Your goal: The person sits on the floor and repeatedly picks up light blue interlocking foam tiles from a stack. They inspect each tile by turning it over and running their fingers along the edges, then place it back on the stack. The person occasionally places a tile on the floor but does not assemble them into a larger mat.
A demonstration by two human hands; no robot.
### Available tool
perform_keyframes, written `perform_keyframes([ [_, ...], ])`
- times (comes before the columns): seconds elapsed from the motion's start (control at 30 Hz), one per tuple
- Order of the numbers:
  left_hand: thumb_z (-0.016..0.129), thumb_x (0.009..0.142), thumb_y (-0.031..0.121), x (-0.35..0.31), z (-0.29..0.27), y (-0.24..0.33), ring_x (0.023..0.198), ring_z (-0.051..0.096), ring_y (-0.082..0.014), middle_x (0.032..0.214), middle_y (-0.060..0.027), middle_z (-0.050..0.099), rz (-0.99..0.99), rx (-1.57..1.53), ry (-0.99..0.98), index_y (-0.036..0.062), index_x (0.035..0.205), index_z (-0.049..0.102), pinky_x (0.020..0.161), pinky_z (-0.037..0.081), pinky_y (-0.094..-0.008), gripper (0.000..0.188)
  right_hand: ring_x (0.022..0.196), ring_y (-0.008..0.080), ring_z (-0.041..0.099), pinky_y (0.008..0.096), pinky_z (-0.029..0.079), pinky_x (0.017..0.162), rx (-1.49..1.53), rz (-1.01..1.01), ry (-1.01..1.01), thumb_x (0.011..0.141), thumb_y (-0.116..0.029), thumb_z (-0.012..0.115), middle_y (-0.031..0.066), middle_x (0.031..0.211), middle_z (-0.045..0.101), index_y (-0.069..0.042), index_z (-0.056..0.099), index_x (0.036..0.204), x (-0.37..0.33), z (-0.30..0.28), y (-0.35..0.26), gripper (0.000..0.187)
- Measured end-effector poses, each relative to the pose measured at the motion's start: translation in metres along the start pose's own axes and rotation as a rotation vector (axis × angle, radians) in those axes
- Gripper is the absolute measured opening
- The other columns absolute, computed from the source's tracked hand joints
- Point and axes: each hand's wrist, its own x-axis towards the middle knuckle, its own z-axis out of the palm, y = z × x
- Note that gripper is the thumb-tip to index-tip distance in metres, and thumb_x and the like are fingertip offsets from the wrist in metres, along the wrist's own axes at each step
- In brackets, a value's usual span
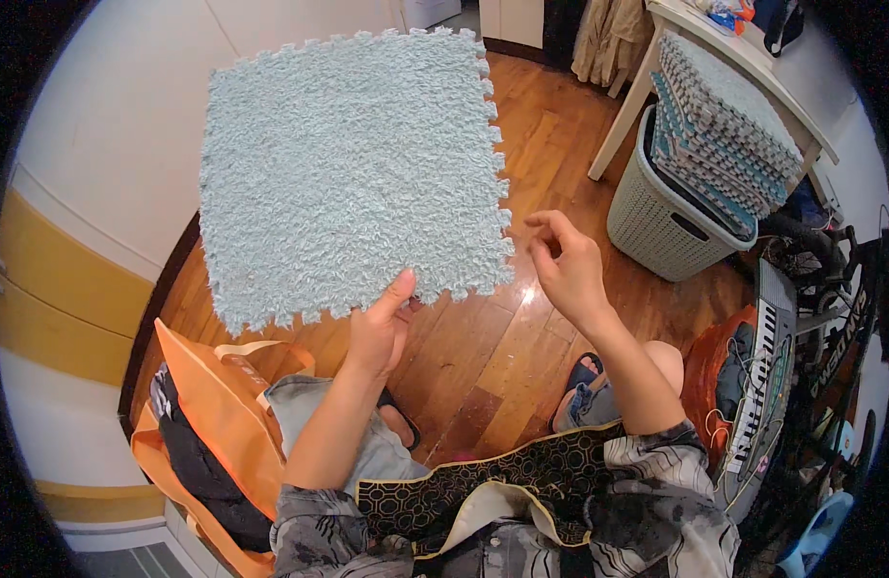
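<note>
A square light blue-green plush foam floor mat (353, 173) with interlocking toothed edges is held up in front of me, its fluffy face toward me. My left hand (382, 328) grips its lower edge, with the thumb on the plush side and the fingers mostly hidden behind. Just off the mat's lower right edge is my right hand (568, 270), apart from it. The right fingers are loosely bent with a gap between them, and nothing shows in them.
A woven-look plastic basket (671, 226) at the right holds a stack of similar mats (724, 135), beside a white table (613, 120). An orange bag (218, 414) stands at my left. A keyboard (757, 385) lies at the right. Wooden floor (550, 125) spreads below.
</note>
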Motion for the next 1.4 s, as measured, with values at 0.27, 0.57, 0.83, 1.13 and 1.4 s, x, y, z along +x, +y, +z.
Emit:
perform_keyframes([
  [0.27,0.06,0.083,0.011,-0.011,0.014,0.005,0.1,0.054,-0.0213,0.108,-0.008,0.056,-0.053,0.094,0.016,0.0044,0.114,0.05,0.087,0.044,-0.0376,0.034,0.091,0.0279,0.049,0.0359,0.039,0.078,-0.128,-0.554,0.169,0.069,-0.005,0.064,0.0086,0.091,0.054,-0.006,0.057,0.089,-0.009,0.006,-0.028,0.022],
  [0.57,0.06,0.083,0.012,-0.014,0.016,-0.004,0.101,0.053,-0.0204,0.107,-0.0081,0.055,-0.12,0.146,-0.006,0.0028,0.113,0.05,0.088,0.044,-0.0361,0.033,0.083,0.0261,0.047,0.036,0.038,0.072,-0.235,-0.636,0.026,0.075,-0.003,0.058,0.0083,0.087,0.049,-0.005,0.05,0.078,-0.003,0.013,-0.021,0.009],
  [0.83,0.058,0.082,0.008,-0.014,0.013,-0.001,0.098,0.056,-0.023,0.107,-0.0086,0.057,-0.052,0.04,0.007,0.0037,0.115,0.048,0.085,0.046,-0.039,0.035,0.069,0.0233,0.048,0.0303,0.04,0.063,0.117,-0.284,-0.126,0.082,-0.004,0.052,0.0092,0.074,0.046,-0.003,0.046,0.082,-0.007,-0.024,-0.001,0.007],
  [1.13,0.058,0.083,0.01,-0.013,0.023,-0.004,0.092,0.058,-0.0213,0.102,-0.0094,0.059,-0.042,0.027,0.027,0.0009,0.108,0.053,0.081,0.048,-0.0364,0.027,0.073,0.0258,0.052,0.0328,0.042,0.063,-0.1,-0.535,-0.052,0.073,-0.007,0.065,0.0097,0.075,0.05,-0.004,0.051,0.077,-0.019,-0.014,-0.01,0.014],
  [1.4,0.061,0.081,0.008,-0.01,0.018,0.0,0.093,0.058,-0.0231,0.103,-0.0091,0.058,-0.103,0.063,0.123,0.0025,0.109,0.052,0.084,0.047,-0.0396,0.03,0.073,0.0242,0.053,0.0314,0.042,0.063,0.022,-0.297,-0.189,0.078,-0.005,0.059,0.0097,0.078,0.052,-0.003,0.049,0.082,-0.016,-0.002,0.0,0.011],
])
